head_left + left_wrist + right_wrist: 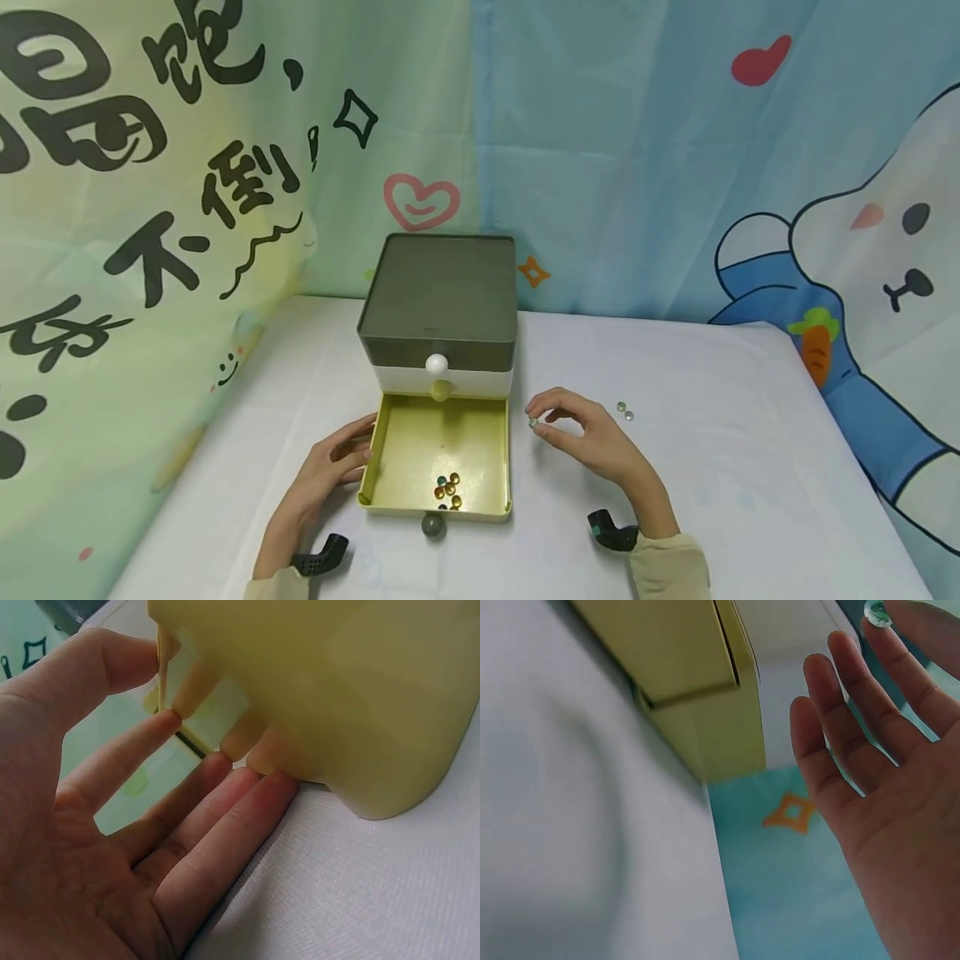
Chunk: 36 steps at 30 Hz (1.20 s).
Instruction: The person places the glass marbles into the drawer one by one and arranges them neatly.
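Between thumb and index finger, my right hand (592,437) pinches a small clear greenish gem (878,613), just right of the pulled-out yellow drawer (408,433). The right hand's other fingers (847,701) are extended. Against the drawer's left outer wall (330,697) rests my left hand (326,467); its fairly straight fingers touch the side, and its thumb lies at the edge. Several amber gems and a teal one (442,481) lie near the front of the drawer. Two clear gems (625,411) sit on the white cloth to the right of the right hand.
The drawer belongs to a small chest with a dark green top (442,283) and a white middle drawer (397,381). Round knobs stick out in front, including a dark one (432,525). A printed curtain (600,167) hangs behind the white-covered table (750,467).
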Each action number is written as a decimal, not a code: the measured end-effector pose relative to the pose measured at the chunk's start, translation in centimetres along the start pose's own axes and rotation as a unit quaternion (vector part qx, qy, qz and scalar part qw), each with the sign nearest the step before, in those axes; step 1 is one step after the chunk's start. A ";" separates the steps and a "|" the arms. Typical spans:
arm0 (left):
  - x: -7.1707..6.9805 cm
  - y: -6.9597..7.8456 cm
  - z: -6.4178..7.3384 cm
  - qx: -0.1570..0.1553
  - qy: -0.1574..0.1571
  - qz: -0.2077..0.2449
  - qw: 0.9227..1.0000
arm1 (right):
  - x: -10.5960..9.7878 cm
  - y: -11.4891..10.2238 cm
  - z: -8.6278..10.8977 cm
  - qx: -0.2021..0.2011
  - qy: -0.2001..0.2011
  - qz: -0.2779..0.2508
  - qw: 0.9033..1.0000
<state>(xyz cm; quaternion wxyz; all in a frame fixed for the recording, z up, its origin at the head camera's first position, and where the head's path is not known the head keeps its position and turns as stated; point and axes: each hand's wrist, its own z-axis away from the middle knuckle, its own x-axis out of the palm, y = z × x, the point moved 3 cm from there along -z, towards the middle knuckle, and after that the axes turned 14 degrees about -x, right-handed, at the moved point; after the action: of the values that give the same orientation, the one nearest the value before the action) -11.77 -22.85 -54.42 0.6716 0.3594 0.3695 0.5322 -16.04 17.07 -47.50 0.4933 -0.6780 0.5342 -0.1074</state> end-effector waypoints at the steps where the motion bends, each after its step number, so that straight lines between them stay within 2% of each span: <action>1: 0.0 0.0 0.0 -0.002 0.002 -0.001 1.000 | 0.4 -0.1 -0.3 -0.004 -0.006 -0.003 1.000; 7: -0.1 -0.2 0.1 -0.009 0.010 -0.006 1.000 | 3.1 -0.9 -2.0 -0.034 -0.049 -0.029 0.998; 13: -0.1 -0.1 0.1 -0.005 0.004 -0.004 1.000 | 5.5 -1.8 -4.1 -0.065 -0.094 -0.014 0.993; 19: 0.0 -0.1 0.0 0.002 -0.001 0.001 1.000 | 6.6 -1.6 -5.9 -0.050 -0.121 0.009 0.991; 23: 0.0 -0.1 0.1 -0.003 0.005 -0.006 1.000 | 7.5 -1.3 -6.9 -0.055 -0.149 0.030 0.987; 31: -0.1 0.0 0.0 -0.005 0.010 -0.014 1.000 | 9.1 -0.6 -7.8 0.011 -0.212 0.091 0.973; 36: 0.0 0.2 -0.2 -0.007 0.008 -0.011 1.000 | 9.6 -0.1 -7.8 0.009 -0.233 0.154 0.960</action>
<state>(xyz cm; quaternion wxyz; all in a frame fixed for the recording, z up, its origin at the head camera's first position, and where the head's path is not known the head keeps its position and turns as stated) -12.03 -22.81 -54.35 0.6765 0.3465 0.3753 0.5306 -17.32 4.80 -47.21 0.6209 -0.5893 0.5014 0.1254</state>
